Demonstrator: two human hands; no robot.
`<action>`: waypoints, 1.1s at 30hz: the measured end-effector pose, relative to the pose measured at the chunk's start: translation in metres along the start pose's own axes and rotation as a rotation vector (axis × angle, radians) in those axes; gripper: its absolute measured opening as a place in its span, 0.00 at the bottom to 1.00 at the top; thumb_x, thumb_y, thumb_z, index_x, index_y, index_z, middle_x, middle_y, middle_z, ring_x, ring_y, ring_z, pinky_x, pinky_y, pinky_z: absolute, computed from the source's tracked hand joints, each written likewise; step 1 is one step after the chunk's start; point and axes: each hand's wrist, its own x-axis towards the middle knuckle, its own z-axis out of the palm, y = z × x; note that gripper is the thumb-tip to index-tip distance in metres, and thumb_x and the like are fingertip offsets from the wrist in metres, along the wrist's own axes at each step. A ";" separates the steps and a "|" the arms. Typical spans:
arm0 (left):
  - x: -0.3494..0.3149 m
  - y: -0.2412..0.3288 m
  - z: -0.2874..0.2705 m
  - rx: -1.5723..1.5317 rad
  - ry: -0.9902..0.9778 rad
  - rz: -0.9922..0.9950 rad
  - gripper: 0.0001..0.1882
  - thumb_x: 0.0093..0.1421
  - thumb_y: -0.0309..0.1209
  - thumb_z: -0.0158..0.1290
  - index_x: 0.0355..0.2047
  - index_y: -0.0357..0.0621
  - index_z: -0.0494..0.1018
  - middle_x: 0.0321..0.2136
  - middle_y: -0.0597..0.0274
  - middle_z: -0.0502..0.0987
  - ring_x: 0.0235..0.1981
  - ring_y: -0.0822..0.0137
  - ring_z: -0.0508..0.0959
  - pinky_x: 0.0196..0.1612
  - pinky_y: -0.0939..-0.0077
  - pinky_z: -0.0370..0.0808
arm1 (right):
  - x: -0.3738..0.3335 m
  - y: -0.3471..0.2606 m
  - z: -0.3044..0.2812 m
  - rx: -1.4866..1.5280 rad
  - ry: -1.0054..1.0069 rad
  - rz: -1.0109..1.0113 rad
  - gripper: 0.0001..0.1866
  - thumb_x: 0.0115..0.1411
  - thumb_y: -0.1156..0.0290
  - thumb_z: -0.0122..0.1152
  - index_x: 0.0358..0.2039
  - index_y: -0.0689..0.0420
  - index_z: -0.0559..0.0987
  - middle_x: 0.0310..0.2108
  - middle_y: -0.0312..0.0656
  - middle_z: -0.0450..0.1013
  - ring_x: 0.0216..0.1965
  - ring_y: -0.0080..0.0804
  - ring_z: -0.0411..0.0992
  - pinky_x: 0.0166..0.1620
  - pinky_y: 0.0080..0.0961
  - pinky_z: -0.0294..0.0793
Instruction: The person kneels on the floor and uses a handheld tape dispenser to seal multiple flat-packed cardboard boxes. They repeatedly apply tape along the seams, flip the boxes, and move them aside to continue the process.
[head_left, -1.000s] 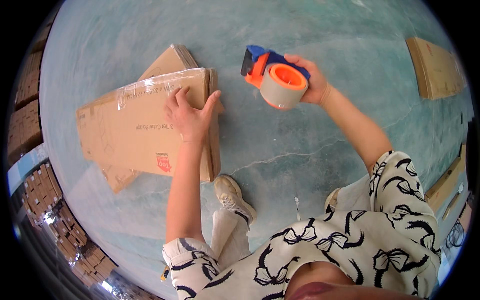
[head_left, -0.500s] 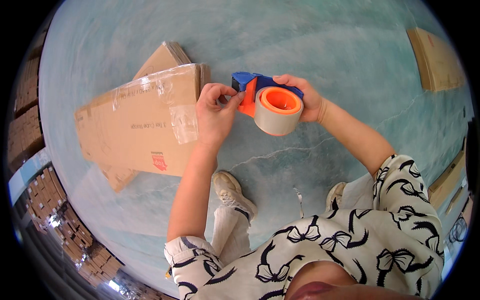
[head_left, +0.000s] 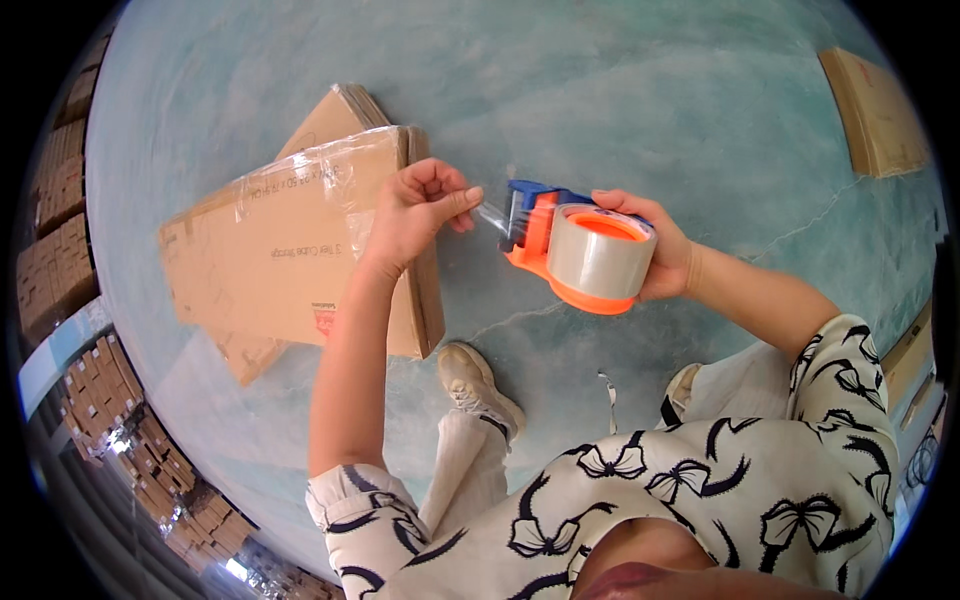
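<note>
My right hand (head_left: 662, 245) is closed around a blue and orange tape dispenser (head_left: 535, 240) that carries a wide roll of tape (head_left: 598, 262). A short strip of clear tape (head_left: 492, 216) stretches from the dispenser's front to my left hand (head_left: 428, 208), whose thumb and forefinger pinch its end. Behind and beneath my left hand, a flat brown carton (head_left: 270, 240) lies on the floor with clear tape along its far edge and right end. Under it a second carton (head_left: 320, 120) sits at an angle.
Another brown carton (head_left: 880, 115) lies at the far right on the blue-green floor (head_left: 600, 100). Stacks of boxes (head_left: 130, 410) line the left side. My shoe (head_left: 478, 385) stands close to the near carton's corner. A thin scrap (head_left: 610, 400) lies between my feet.
My hands have moved apart: the left went left, the right went right and nearer with the dispenser. A strip of tape now spans the gap. The dispenser has tilted.
</note>
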 end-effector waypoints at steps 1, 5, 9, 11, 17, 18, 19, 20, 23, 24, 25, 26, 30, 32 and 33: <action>0.004 0.001 -0.003 0.013 -0.018 0.009 0.04 0.58 0.25 0.57 0.29 0.39 0.73 0.21 0.67 0.75 0.22 0.77 0.75 0.27 0.82 0.73 | -0.004 0.002 0.007 0.026 0.008 -0.011 0.21 0.58 0.47 0.53 0.45 0.47 0.76 0.46 0.36 0.73 0.44 0.30 0.73 0.45 0.33 0.75; 0.009 -0.006 -0.027 0.485 0.379 0.333 0.11 0.61 0.34 0.55 0.38 0.39 0.76 0.20 0.65 0.76 0.21 0.75 0.75 0.27 0.82 0.71 | -0.003 0.005 0.015 0.201 -0.064 -0.097 0.22 0.58 0.47 0.52 0.47 0.46 0.75 0.46 0.36 0.72 0.47 0.32 0.72 0.46 0.37 0.75; -0.010 -0.047 -0.047 1.073 0.817 0.509 0.26 0.49 0.43 0.64 0.44 0.43 0.73 0.41 0.58 0.73 0.42 0.58 0.72 0.46 0.66 0.69 | 0.024 -0.050 0.031 0.273 0.003 -0.430 0.24 0.58 0.48 0.51 0.50 0.48 0.73 0.48 0.37 0.71 0.48 0.34 0.71 0.48 0.37 0.74; -0.010 -0.055 -0.034 1.171 0.872 0.461 0.31 0.43 0.42 0.68 0.47 0.46 0.70 0.48 0.59 0.69 0.49 0.55 0.68 0.53 0.61 0.65 | 0.045 -0.096 0.043 0.228 0.042 -0.678 0.24 0.60 0.52 0.49 0.53 0.52 0.70 0.51 0.39 0.70 0.51 0.36 0.70 0.50 0.37 0.74; -0.001 -0.062 -0.037 0.997 0.798 0.509 0.35 0.37 0.38 0.68 0.47 0.45 0.69 0.50 0.58 0.68 0.53 0.53 0.65 0.56 0.59 0.61 | 0.156 -0.230 0.064 -0.651 -0.196 -0.657 0.18 0.60 0.58 0.52 0.39 0.61 0.79 0.39 0.42 0.77 0.39 0.32 0.75 0.44 0.32 0.75; 0.003 -0.063 -0.036 0.997 0.799 0.520 0.34 0.37 0.38 0.68 0.46 0.45 0.69 0.50 0.58 0.68 0.53 0.53 0.65 0.56 0.59 0.61 | 0.195 -0.245 0.068 -0.839 -0.272 -0.659 0.20 0.61 0.58 0.49 0.41 0.61 0.78 0.42 0.44 0.76 0.44 0.35 0.74 0.49 0.36 0.73; -0.002 -0.069 -0.039 1.010 0.804 0.499 0.33 0.37 0.38 0.68 0.46 0.45 0.69 0.50 0.57 0.68 0.52 0.53 0.65 0.56 0.59 0.62 | 0.216 -0.227 0.093 -1.160 -0.148 -0.460 0.16 0.56 0.57 0.56 0.35 0.57 0.78 0.34 0.39 0.75 0.35 0.28 0.73 0.38 0.26 0.72; -0.006 -0.071 -0.041 1.019 0.800 0.491 0.33 0.37 0.37 0.68 0.45 0.45 0.70 0.50 0.57 0.68 0.52 0.53 0.65 0.56 0.59 0.62 | 0.218 -0.210 0.121 -1.467 -0.009 -0.256 0.14 0.51 0.56 0.63 0.29 0.52 0.78 0.26 0.35 0.74 0.25 0.22 0.71 0.27 0.16 0.71; -0.003 -0.065 -0.039 0.990 0.808 0.516 0.32 0.37 0.37 0.68 0.45 0.44 0.70 0.49 0.56 0.68 0.52 0.53 0.66 0.55 0.59 0.64 | 0.193 -0.215 0.151 -1.460 0.080 -0.148 0.14 0.45 0.56 0.69 0.21 0.50 0.76 0.18 0.30 0.69 0.17 0.15 0.63 0.19 0.13 0.62; -0.003 -0.064 -0.038 0.993 0.807 0.521 0.33 0.37 0.37 0.68 0.45 0.44 0.70 0.49 0.56 0.69 0.52 0.53 0.66 0.54 0.59 0.64 | 0.192 -0.216 0.148 -1.457 0.044 -0.151 0.14 0.46 0.56 0.68 0.21 0.51 0.76 0.19 0.30 0.69 0.18 0.15 0.64 0.20 0.13 0.62; -0.002 -0.064 -0.037 0.994 0.805 0.528 0.33 0.37 0.37 0.68 0.45 0.44 0.70 0.49 0.55 0.69 0.51 0.53 0.66 0.54 0.59 0.64 | 0.190 -0.217 0.141 -1.455 0.010 -0.156 0.14 0.46 0.56 0.68 0.22 0.51 0.76 0.20 0.30 0.69 0.18 0.15 0.64 0.20 0.13 0.62; -0.003 -0.063 -0.037 0.997 0.802 0.531 0.33 0.37 0.37 0.68 0.46 0.44 0.70 0.49 0.55 0.69 0.51 0.53 0.66 0.54 0.59 0.64 | 0.189 -0.217 0.134 -1.450 -0.027 -0.157 0.13 0.47 0.56 0.67 0.22 0.51 0.76 0.21 0.31 0.70 0.19 0.15 0.64 0.21 0.13 0.63; -0.009 -0.071 -0.046 0.940 0.803 0.559 0.31 0.39 0.38 0.68 0.45 0.44 0.72 0.48 0.55 0.70 0.50 0.53 0.68 0.54 0.60 0.65 | 0.145 -0.180 0.068 -1.382 -0.020 -0.359 0.21 0.50 0.55 0.65 0.39 0.57 0.78 0.26 0.31 0.71 0.25 0.15 0.65 0.26 0.13 0.64; -0.009 -0.072 -0.045 0.906 0.792 0.571 0.29 0.42 0.39 0.68 0.44 0.45 0.73 0.48 0.55 0.71 0.49 0.54 0.68 0.53 0.60 0.65 | 0.123 -0.119 0.037 -1.216 0.032 -0.482 0.30 0.52 0.55 0.64 0.52 0.59 0.74 0.32 0.32 0.72 0.30 0.15 0.66 0.30 0.14 0.65; -0.005 -0.070 -0.042 0.937 0.811 0.583 0.27 0.44 0.39 0.67 0.44 0.45 0.73 0.47 0.55 0.71 0.49 0.54 0.68 0.53 0.61 0.65 | 0.120 -0.080 0.019 -1.067 0.072 -0.598 0.34 0.51 0.54 0.65 0.56 0.58 0.71 0.35 0.32 0.73 0.32 0.15 0.67 0.31 0.14 0.66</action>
